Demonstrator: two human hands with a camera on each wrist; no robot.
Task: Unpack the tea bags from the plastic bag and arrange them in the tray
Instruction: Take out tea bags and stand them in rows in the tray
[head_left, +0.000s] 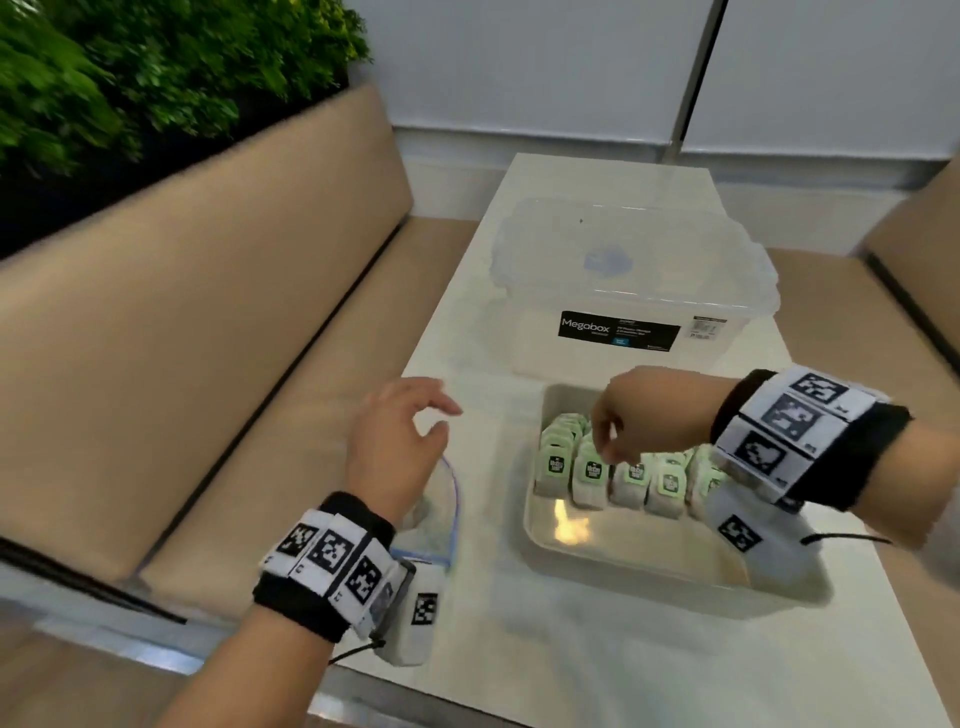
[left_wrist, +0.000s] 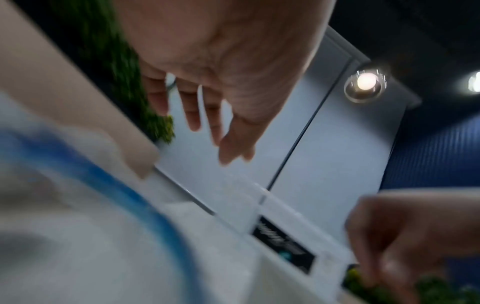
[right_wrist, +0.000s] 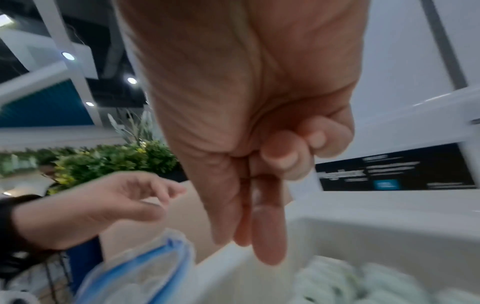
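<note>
- Tea bags (head_left: 613, 470) stand in rows across the tray's (head_left: 675, 577) twelve-o'clock half; its six-o'clock half is bare.
- Right hand (head_left: 631, 421) reaches among them, index and middle fingers extended; any hold unclear.
- Left hand (head_left: 397, 441) hovers slack, empty, above the zip bag (head_left: 441, 519) at nine o'clock, contents unclear.

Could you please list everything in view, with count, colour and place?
tea bags: many, exact count unclear, green tags on pale sachets, standing in rows at the tray's far end
tray: one, off-white, on the table's near right
plastic bag: one, clear with a blue zip edge, on the table left of the tray, under the left hand
box: one, clear, lidded, black label, behind the tray
table: one, white, centre
benches: beige, either side of the table
plants: green, top left
left hand: fingers loosely spread, holding nothing, above the plastic bag
right hand: over the tea bags, fingers pointing down onto them; whether it grips one is unclear
</note>
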